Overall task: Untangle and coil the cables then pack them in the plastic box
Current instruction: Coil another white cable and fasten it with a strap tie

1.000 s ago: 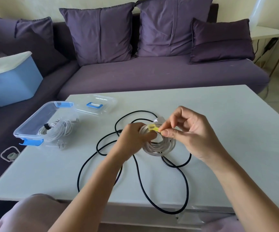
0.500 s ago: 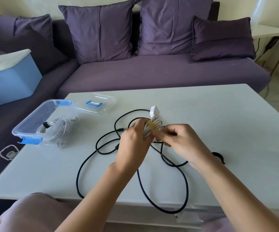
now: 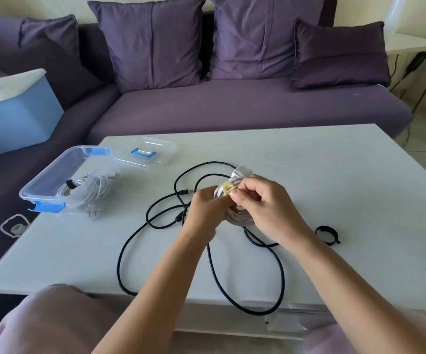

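Note:
A coiled white cable (image 3: 240, 217) with a white plug at its top is held upright over the middle of the white table (image 3: 334, 175). My left hand (image 3: 206, 210) grips the coil from the left. My right hand (image 3: 263, 208) pinches a yellow strap (image 3: 226, 187) wrapped over the coil's top. A long black cable (image 3: 278, 267) lies loose in loops under and around my hands. The clear plastic box (image 3: 53, 175) with blue clips sits at the table's left edge and holds another white cable coil (image 3: 86, 190) bound with a black strap.
The box's clear lid (image 3: 148, 152) with a blue handle lies behind the box. A black strap ring (image 3: 327, 235) lies on the table right of my right wrist. A purple sofa with cushions (image 3: 232, 98) runs behind, and a blue bin (image 3: 15, 116) sits on it at left.
The coil went from lying flat to being held on edge between my hands. My right hand moved in close, and the yellow strap now lies over the coil's top.

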`<state>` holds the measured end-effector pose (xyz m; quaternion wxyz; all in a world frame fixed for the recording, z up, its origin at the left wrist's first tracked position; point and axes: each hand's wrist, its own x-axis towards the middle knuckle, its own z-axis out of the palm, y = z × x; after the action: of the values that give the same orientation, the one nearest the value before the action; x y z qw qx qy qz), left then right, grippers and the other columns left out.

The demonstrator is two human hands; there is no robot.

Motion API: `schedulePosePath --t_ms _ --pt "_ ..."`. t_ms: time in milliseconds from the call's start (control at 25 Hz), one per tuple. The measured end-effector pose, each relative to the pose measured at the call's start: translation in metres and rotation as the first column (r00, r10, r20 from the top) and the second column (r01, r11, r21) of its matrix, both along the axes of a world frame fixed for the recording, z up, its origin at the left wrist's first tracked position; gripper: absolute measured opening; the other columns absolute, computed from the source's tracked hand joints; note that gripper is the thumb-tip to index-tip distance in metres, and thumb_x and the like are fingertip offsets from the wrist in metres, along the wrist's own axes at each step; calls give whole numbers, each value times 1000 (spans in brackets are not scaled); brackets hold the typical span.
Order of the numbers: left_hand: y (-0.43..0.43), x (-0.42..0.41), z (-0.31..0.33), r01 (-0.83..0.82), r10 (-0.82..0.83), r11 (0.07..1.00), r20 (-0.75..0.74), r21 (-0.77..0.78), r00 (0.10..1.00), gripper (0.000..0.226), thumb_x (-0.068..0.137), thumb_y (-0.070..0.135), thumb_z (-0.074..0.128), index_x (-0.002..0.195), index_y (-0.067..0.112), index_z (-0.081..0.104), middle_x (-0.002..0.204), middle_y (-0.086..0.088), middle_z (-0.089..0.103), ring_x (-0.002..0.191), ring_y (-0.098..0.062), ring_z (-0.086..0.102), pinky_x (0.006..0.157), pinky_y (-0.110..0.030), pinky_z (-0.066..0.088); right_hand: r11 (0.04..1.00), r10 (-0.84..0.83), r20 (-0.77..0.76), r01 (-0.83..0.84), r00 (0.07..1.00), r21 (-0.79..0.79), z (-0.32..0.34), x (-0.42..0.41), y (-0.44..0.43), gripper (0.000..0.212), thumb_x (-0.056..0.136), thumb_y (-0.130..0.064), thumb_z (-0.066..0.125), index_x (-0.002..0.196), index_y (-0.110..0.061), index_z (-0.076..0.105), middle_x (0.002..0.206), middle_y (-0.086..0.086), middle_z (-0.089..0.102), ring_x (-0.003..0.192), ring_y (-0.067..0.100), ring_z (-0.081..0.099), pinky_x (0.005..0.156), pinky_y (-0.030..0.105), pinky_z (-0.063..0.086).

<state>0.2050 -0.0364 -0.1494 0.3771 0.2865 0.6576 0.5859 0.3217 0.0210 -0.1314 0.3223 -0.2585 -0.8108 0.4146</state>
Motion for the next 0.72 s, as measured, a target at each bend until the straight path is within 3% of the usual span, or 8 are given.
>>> schedulePosePath --t_ms 80,200,280,360,440,480,600,720 --pt "-6 -5 3 168 -165 986 160 -5 973 27 73 13 69 85 -9 61 83 -19 59 81 -27 59 83 -41 50 998 45 -39 -43 998 54 0 2 -2 37 90 -12 61 61 -30 47 67 -28 54 64 -10 50 61 6 33" --pt "-24 -21 7 447 -449 889 370 97 813 21 74 12 67 91 -1 65 92 -16 64 87 -23 64 90 -37 49 978 105 -25 -99 994 181 -1 2 1 21 90 -24 56 69 -24 51 75 -14 50 66 2 53 64 14 38" --pt "-32 -23 10 478 -526 847 492 232 694 29 72 18 73 95 1 66 93 -13 65 88 -22 64 88 -34 52 951 140 13 -138 990 278 1 2 3 19 89 -27 53 71 -19 52 77 -10 48 68 6 49 63 21 39" --pt "-30 -17 12 379 -439 898 536 225 721 31 84 30 64 99 3 64 92 -13 63 86 -21 63 83 -32 54 891 62 49 -78 997 448 -1 1 2 20 89 -26 54 73 -13 55 78 -5 49 65 9 44 57 23 37" --pt "-19 -8 10 174 -205 978 414 113 887 26 91 23 55 91 -1 63 81 -16 62 70 -21 65 62 -30 55 783 -115 97 30 989 622 -5 0 -5 20 87 -26 53 73 -12 55 74 -2 49 59 9 39 50 23 31" --pt "-15 -5 9 57 -69 997 239 57 969 27 88 22 57 81 -3 62 72 -18 58 57 -23 61 53 -29 50 763 -164 118 50 979 644 -7 -1 -8 20 86 -26 51 71 -13 55 72 -2 50 57 12 42 49 21 29" --pt "-12 2 7 -125 115 992 -292 -17 950 39 80 30 58 49 10 46 47 -4 39 39 -20 34 42 -27 31 818 -127 203 -13 971 575 -7 0 -7 25 87 -28 42 71 -13 55 70 -5 45 57 16 39 52 24 27" --pt "-18 6 15 -81 68 996 -260 -43 963 45 81 32 59 53 -2 51 49 -8 41 36 -23 38 36 -24 33 887 96 259 -201 961 416 3 10 9 23 91 -25 50 68 -21 51 68 -9 39 58 11 36 53 27 30"
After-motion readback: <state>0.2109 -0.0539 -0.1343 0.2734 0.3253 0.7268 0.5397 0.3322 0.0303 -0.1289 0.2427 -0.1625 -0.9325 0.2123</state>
